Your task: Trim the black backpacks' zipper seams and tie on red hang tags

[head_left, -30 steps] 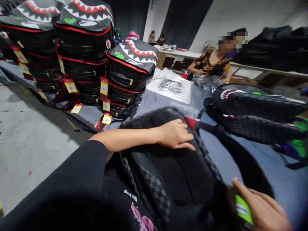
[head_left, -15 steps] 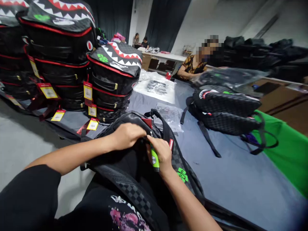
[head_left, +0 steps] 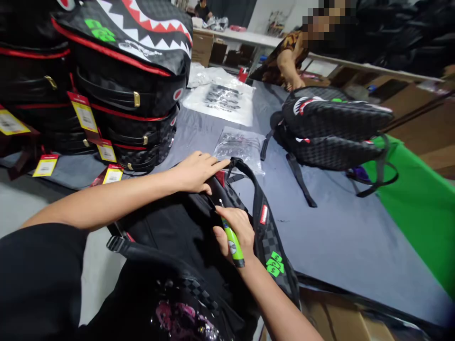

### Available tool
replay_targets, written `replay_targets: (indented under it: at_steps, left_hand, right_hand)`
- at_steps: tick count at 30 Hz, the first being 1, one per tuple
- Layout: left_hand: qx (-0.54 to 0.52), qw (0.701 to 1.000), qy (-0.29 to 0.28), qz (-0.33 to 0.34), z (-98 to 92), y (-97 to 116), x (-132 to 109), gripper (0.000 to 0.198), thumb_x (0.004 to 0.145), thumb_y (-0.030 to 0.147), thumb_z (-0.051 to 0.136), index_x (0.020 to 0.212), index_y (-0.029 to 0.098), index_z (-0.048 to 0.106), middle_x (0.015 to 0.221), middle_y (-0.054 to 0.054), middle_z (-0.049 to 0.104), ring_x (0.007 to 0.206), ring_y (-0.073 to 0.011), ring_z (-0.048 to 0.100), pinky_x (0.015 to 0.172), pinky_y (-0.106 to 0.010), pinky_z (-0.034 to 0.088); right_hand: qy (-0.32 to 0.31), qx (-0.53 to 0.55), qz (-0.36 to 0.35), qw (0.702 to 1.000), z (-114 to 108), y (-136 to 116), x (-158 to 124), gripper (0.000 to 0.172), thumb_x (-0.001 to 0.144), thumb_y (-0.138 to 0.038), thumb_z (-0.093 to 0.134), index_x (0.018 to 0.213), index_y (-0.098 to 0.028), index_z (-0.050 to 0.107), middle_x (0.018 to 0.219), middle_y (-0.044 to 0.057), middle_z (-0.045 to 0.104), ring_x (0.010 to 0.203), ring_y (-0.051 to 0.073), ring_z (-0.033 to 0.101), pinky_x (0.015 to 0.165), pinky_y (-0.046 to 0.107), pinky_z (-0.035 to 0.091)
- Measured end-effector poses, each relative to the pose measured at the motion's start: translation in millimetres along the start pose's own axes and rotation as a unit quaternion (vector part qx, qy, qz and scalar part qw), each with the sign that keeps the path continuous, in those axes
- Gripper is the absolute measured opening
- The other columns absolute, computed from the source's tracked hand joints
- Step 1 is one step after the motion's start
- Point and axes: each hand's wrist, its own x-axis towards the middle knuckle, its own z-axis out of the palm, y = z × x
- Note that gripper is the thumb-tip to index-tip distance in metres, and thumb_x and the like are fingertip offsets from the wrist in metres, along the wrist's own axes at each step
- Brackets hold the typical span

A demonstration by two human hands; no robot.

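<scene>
A black backpack (head_left: 167, 227) with checkered straps and green patches lies at the table's near edge, against the body. My left hand (head_left: 199, 173) rests on its upper edge with the fingers apart, beside a small red tag (head_left: 221, 177). My right hand (head_left: 236, 232) is closed around a bright green tool (head_left: 233, 244), whose thin metal tip points up toward the bag's edge, just below my left hand. What the tip touches is too small to tell.
Stacked shark-mouth backpacks (head_left: 128, 90) with yellow-red tags stand at left. Two more backpacks (head_left: 334, 128) lie at right, straps trailing over the grey table (head_left: 320, 246). Plastic bags (head_left: 227, 102) lie mid-table. A person (head_left: 293, 57) stands across, near a green cloth (head_left: 419, 213).
The view has shifted down and closer. My left hand has opened from a closed grip and lies flatter on the bag. The person opposite has drawn a hand back, and the clear plastic over the right backpacks is gone.
</scene>
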Motion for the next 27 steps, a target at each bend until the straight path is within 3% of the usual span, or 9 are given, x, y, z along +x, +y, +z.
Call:
replay_targets:
  at_steps: [4,7,12,17,21,24,27]
  left_hand:
    - [0.024,1.000,0.002,0.000,-5.1,9.2,-7.8,0.127,0.063,0.063,0.078,0.155,0.012,0.006,0.149,-0.022,0.039,0.137,-0.0378,0.034,0.111,-0.050,0.019]
    - [0.044,0.999,-0.006,-0.010,1.2,12.7,-2.6,0.133,0.060,0.061,0.081,0.155,0.013,0.000,0.152,-0.024,0.033,0.139,-0.0396,0.031,0.112,-0.053,0.017]
    - [0.034,0.999,-0.019,-0.002,20.2,10.4,11.7,0.119,0.067,0.053,0.080,0.154,0.009,0.012,0.141,-0.021,0.048,0.124,-0.0355,0.047,0.104,-0.043,0.030]
    - [0.030,1.000,-0.003,-0.003,22.0,11.5,15.0,0.094,0.078,0.042,0.075,0.148,0.003,0.026,0.145,-0.022,0.045,0.129,-0.0356,0.043,0.110,-0.047,0.024]
    - [0.028,0.999,0.000,-0.019,19.9,14.0,15.0,0.094,0.078,0.038,0.075,0.149,0.003,0.025,0.144,-0.021,0.047,0.127,-0.0353,0.045,0.107,-0.047,0.029]
    - [0.023,0.999,-0.003,-0.032,22.0,14.2,15.9,0.094,0.078,0.039,0.076,0.150,0.004,0.026,0.142,-0.021,0.048,0.125,-0.0347,0.046,0.105,-0.045,0.031]
    - [0.026,0.997,-0.007,-0.068,25.1,14.6,16.6,0.095,0.076,0.041,0.077,0.150,0.009,0.027,0.146,-0.021,0.044,0.129,-0.0369,0.042,0.106,-0.047,0.030]
  right_hand:
    - [0.036,0.056,0.064,0.996,1.7,10.5,-8.6,0.046,0.088,-0.023,0.053,0.134,-0.023,0.049,0.097,0.008,0.070,0.085,0.023,0.068,0.076,0.041,0.054]
    - [0.067,0.094,0.132,0.985,7.2,4.8,-16.4,0.050,0.084,-0.020,0.056,0.133,-0.023,0.045,0.096,0.008,0.067,0.082,0.022,0.069,0.072,0.039,0.057]
    - [0.031,0.047,0.080,0.995,2.6,3.0,-11.7,0.037,0.079,-0.017,0.060,0.115,-0.024,0.053,0.085,0.003,0.067,0.077,0.022,0.067,0.074,0.042,0.055]
    - [0.012,0.017,0.110,0.994,-1.3,19.8,-7.1,0.040,0.085,-0.014,0.060,0.123,-0.023,0.053,0.093,0.005,0.073,0.080,0.021,0.070,0.073,0.037,0.058]
    - [0.011,-0.004,0.148,0.989,-2.2,22.9,-10.0,0.042,0.087,-0.019,0.062,0.127,-0.022,0.050,0.099,0.007,0.074,0.088,0.023,0.072,0.078,0.040,0.059]
    - [0.011,-0.007,0.218,0.976,-10.6,22.5,-0.5,0.031,0.089,-0.028,0.063,0.118,-0.023,0.055,0.093,0.005,0.075,0.084,0.022,0.073,0.077,0.037,0.059]
    - [-0.070,0.008,0.209,0.975,-20.6,24.5,21.1,0.024,0.093,-0.037,0.058,0.112,-0.023,0.061,0.097,0.006,0.075,0.086,0.021,0.073,0.075,0.035,0.058]
